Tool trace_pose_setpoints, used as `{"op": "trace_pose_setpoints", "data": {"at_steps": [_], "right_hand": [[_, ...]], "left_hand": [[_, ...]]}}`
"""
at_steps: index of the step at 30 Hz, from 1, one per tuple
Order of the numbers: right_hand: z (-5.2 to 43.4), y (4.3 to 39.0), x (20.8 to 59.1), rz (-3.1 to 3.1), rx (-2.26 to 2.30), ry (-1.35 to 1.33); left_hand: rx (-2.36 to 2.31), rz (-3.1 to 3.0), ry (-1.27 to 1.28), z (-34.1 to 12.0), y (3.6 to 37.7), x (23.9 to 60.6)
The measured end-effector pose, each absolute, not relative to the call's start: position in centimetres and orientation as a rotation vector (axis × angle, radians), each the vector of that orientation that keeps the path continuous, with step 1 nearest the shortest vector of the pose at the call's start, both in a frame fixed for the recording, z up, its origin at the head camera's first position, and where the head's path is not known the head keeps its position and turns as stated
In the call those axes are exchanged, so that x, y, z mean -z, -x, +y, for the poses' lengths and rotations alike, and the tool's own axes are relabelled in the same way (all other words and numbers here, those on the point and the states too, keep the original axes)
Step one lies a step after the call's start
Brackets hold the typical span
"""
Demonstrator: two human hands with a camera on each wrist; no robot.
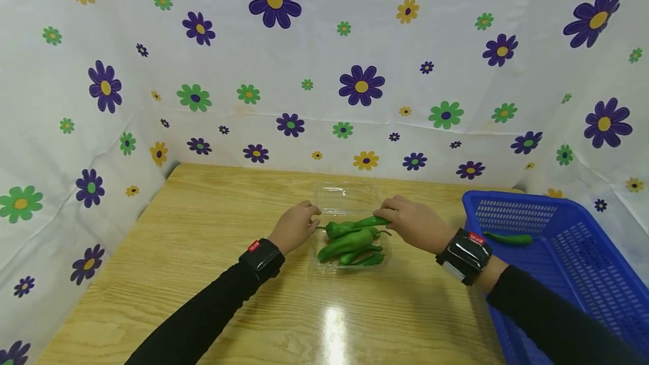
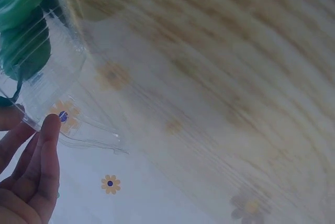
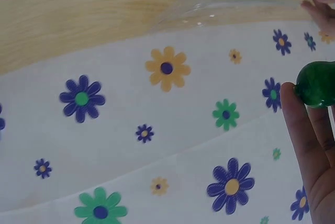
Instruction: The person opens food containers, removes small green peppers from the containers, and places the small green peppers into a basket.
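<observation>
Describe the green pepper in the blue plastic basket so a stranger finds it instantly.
At the right of the light wooden table is a large blue plastic basket with slotted walls. In it, near the far left corner, lies one slender green pepper. It is the only pepper visible there; the other green peppers are in or above the clear plastic box.

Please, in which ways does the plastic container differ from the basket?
The plastic container is clear, while the basket is blue. The container is smaller; the basket is much larger. The container holds several green peppers, whereas in the basket one pepper shows. Both stand open at the top.
</observation>
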State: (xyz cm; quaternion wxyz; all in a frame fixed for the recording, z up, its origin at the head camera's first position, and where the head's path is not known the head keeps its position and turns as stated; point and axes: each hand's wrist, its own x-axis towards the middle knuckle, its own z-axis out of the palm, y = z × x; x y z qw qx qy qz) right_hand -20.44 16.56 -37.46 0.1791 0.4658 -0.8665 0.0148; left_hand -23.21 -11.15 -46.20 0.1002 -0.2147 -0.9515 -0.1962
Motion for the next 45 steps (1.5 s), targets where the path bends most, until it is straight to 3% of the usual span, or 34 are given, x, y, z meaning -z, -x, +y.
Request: {"op": "trace_pose_setpoints", "data": {"at_steps": [22,45], "right_hand": [[28.0,20.4,35.4,-2.560,-0.234,-0.958],[39.0,21.5,38.5,-2.816,-0.263,-0.529]], "left_hand": [[0.579,-2.748,0.698,-11.5,23.2,46.5],[0.587,-2.743,0.695,-11.4,23.3,47.0]]}}
